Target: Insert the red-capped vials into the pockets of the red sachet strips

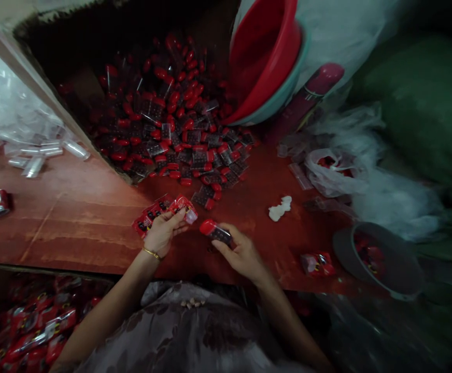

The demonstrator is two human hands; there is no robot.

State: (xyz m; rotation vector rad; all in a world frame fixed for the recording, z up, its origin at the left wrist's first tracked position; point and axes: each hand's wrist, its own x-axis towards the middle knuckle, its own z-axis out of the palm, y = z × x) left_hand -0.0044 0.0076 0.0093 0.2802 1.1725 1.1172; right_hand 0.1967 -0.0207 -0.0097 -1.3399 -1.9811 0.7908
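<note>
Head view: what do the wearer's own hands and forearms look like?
The left hand and right hand are ungloved, and both forearms are bare where visible. A thin gold-coloured bracelet circles the left wrist; none shows on the right.

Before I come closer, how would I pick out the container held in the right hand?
On the reddish tabletop, find the big heap of red-capped containers beside the red basin. Come down from it to the person's right hand. The clear container there points its rounded red cap towards the left hand; unlike its heaped neighbours, it is being held.
</note>
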